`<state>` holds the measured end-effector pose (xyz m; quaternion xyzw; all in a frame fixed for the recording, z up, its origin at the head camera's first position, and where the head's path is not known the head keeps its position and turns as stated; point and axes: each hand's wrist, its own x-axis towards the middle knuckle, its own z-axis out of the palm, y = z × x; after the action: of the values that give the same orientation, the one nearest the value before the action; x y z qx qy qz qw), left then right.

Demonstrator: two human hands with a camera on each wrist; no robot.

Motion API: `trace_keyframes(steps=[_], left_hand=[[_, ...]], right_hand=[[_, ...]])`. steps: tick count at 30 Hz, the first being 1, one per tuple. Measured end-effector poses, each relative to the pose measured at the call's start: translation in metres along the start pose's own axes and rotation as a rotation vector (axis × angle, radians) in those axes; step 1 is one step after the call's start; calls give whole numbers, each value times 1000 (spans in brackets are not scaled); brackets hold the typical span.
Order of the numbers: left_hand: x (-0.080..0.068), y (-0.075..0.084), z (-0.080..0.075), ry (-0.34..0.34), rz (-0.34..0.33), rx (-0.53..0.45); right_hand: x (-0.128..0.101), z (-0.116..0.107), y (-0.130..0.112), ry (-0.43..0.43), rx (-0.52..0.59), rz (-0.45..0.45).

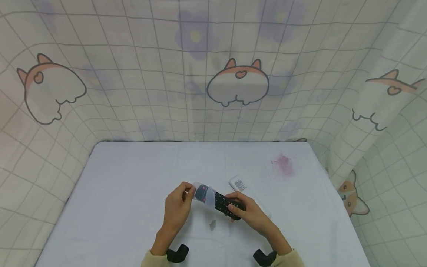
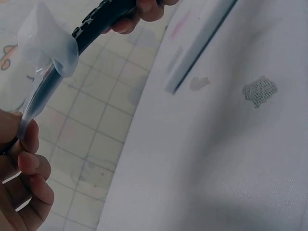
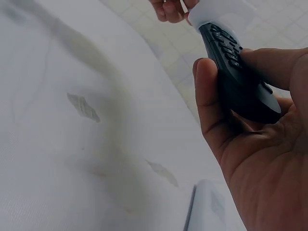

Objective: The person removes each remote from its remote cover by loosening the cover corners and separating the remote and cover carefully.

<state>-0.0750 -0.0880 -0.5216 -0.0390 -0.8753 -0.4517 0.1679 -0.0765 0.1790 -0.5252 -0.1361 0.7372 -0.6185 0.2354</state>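
Observation:
A black remote control is held above the white table, its far end inside a translucent silicone sleeve. My right hand grips the bare end of the remote, thumb on one side and fingers over the buttons. My left hand pinches the loose edge of the sleeve between thumb and fingers. In the left wrist view the remote pokes out of the sleeve toward the right hand.
A white flat object with a printed label lies on the table just behind my right hand. A pink stain marks the cloth at the back right, a small grey smudge in front. Patterned fabric walls surround the table.

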Motion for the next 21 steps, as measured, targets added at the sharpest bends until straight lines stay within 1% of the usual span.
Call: trace_keyframes(steps=[8,15,21], left_hand=[[0,0,1,8,29,68],[1,-4,1,28,76,89],[3,-4,1,34,78,97]], right_hand=[[-2,-1,2,-13,19,-12],[-3,-1,5,-14,21,-8],[-3,-1,6,-13,15,-10]])
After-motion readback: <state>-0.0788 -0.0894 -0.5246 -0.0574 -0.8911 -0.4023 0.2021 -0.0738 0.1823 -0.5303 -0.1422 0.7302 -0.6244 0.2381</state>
